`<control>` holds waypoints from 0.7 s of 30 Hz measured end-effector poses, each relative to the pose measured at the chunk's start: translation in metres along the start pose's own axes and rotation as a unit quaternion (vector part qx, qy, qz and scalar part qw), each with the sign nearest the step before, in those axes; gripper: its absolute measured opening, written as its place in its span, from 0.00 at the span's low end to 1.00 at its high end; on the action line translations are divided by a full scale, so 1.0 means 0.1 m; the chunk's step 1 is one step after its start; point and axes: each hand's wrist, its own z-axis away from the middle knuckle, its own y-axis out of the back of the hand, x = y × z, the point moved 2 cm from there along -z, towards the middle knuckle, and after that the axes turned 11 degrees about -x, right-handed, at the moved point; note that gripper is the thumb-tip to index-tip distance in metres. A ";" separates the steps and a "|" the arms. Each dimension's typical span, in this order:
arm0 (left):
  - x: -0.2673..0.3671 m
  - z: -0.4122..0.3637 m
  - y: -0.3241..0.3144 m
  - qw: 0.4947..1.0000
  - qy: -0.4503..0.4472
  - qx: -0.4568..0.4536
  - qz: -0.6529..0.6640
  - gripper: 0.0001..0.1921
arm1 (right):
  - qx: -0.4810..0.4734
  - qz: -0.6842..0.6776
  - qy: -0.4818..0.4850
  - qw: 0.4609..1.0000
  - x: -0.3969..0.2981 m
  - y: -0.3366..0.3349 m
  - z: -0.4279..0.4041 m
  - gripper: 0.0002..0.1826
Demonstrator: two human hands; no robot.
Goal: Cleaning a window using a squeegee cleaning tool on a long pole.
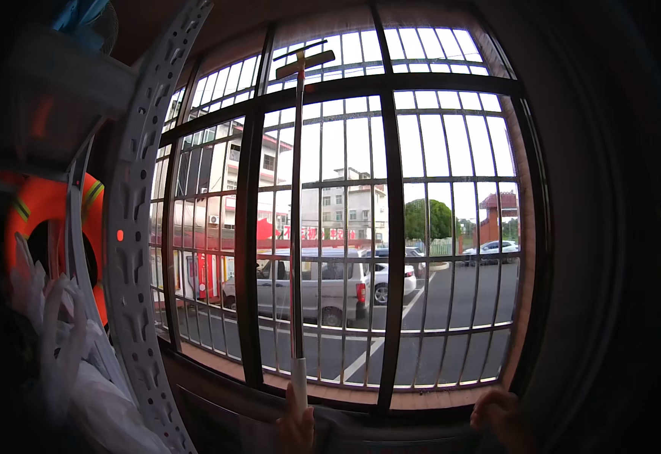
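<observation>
My left hand (296, 425), low in the middle of the view, grips the pale sleeve at the lower end of a long-handled window squeegee (297, 227). The pole stands nearly upright before the window. Its T-shaped head (305, 63), with a thin blade on one side and a wider pad on the other, is up at the top panes; whether it touches the glass I cannot tell. My right hand (496, 410) is at the window's lower right corner, dim and with curled fingers; nothing shows in it. The dark window frame (388, 238) divides the panes, with metal bars outside.
At the left rises a perforated metal shelf upright (132, 238). Beside it are an orange life ring (93, 221) and white plastic bags (101, 403). A grey box (64, 96) sits on the shelf. Beyond the bars, a van (319, 284) and cars are parked.
</observation>
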 end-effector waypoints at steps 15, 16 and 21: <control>1.31 -3.11 1.32 0.997 -0.077 0.009 0.011 0.27 | 0.021 -0.064 0.157 0.985 0.01 0.24 0.16 0.09; 1.34 -3.32 1.35 0.998 -0.068 0.004 -0.012 0.27 | 0.022 -0.064 0.158 0.985 -0.04 0.24 0.17 0.09; 1.27 -3.23 1.32 0.999 0.012 -0.036 0.013 0.28 | 0.008 -0.085 0.153 0.985 -0.17 0.14 0.29 0.11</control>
